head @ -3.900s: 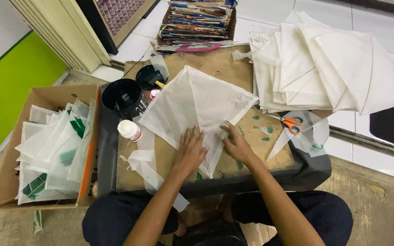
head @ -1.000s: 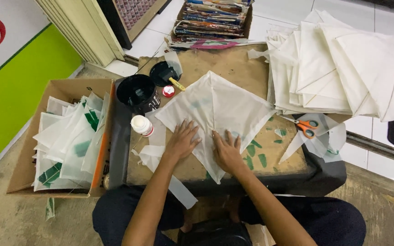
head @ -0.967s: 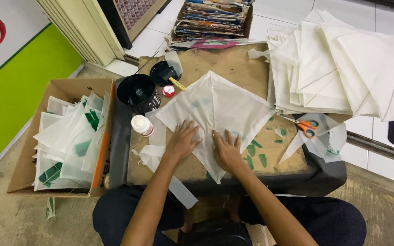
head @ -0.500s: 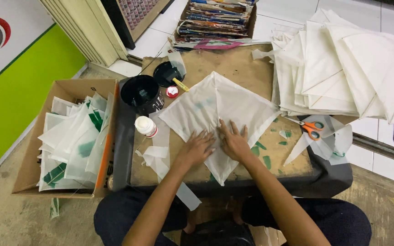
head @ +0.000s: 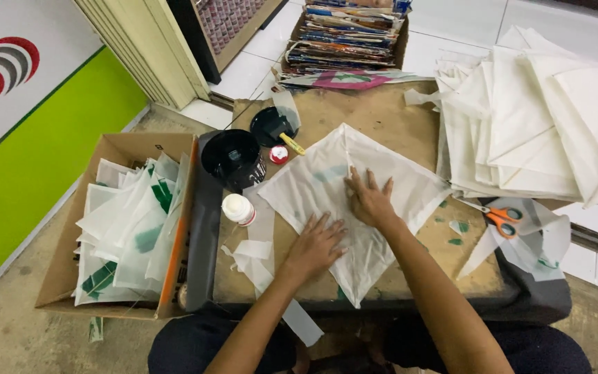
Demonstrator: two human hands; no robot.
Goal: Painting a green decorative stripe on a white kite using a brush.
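A white diamond-shaped paper kite [head: 327,183] lies flat on the brown work board [head: 382,118]. My left hand [head: 316,244] rests palm down on its lower part, fingers spread. My right hand [head: 369,199] presses flat on its middle, just right of the centre spine, fingers spread. Neither hand holds anything. Small green paper scraps [head: 458,228] lie on the board right of the kite.
A cardboard box [head: 115,149] of white and green paper pieces stands at the left. A black pot [head: 232,158], a black lid with a yellow brush [head: 275,128] and a small white bottle [head: 239,208] sit beside the kite. Orange scissors [head: 501,217] and a stack of white kites [head: 541,125] are at the right.
My right hand has slid up the kite toward its middle and my left hand has shifted slightly lower. The view has drifted a little.
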